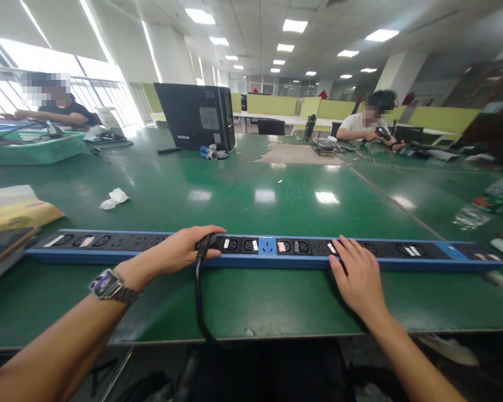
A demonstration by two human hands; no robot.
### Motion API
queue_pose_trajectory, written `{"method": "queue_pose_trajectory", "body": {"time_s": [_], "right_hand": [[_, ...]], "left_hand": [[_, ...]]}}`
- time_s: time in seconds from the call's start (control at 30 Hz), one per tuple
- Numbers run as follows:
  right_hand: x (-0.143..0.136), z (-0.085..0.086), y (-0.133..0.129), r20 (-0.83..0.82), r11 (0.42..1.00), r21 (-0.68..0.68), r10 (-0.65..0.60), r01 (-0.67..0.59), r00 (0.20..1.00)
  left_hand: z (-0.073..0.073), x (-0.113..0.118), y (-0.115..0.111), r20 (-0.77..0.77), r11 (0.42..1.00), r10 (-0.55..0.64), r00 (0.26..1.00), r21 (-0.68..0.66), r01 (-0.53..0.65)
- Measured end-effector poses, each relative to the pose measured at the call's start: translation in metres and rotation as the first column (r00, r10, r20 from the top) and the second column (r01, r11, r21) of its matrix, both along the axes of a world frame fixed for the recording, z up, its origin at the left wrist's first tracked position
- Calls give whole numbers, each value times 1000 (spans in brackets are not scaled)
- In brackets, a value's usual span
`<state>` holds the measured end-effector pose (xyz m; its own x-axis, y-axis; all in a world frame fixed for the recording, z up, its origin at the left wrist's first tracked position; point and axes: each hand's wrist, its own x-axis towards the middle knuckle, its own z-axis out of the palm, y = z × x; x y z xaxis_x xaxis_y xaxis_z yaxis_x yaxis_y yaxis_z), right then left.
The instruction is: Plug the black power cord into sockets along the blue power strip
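Observation:
A long blue and black power strip (243, 260) lies across the green table in front of me. Its top carries several black sockets and one blue socket (267, 246). My left hand (188, 244), with a watch (111, 285) on its wrist, grips a black power plug (205, 242) at the strip, left of its middle. Whether the plug sits fully in a socket is hidden. From the plug a thick black cable (199, 301) hangs down over the table's front edge. My right hand (357, 273) rests on the strip right of its middle, fingers stretched out and holding nothing.
At the back stand a black computer case (193, 117) and blue-grey gloves (213, 152). A green basket (37, 152) and crumpled tissue (114, 198) are on the left. A plastic bottle (490, 198) lies at the right. Two people sit across the table (235, 301).

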<state>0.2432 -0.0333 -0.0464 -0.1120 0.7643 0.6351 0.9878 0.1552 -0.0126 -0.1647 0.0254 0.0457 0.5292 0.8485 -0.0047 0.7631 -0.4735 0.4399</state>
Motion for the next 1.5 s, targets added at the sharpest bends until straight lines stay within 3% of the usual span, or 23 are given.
{"method": "queue_pose_trajectory", "body": {"time_s": [0.13,0.4,0.53,0.77,1.03,1.5], "right_hand": [[0,0,0,-3,1000,-9,-5,5,1000],[1,-1,0,-11,1000,0,10,-10,1000],[1,0,0,-20,1000,-4,9,-9,1000],[1,-1,1,-24,1000,-3,11,-11,1000],[4,-3,2,-44,999,16,38,-37,998],[5,-3,2,-81,999,-10,44,-45,996]], "left_hand": [[-3,4,3,30,1000,9,1000,-6,-9],[-17,9,-4,47,980,162,986,114,-166],[-15,14,-1,116,979,187,975,60,-195],[1,10,13,120,992,72,990,-109,-58],[12,-1,19,82,987,5,997,-162,8],[3,-4,9,89,993,12,996,-120,-1]]}}
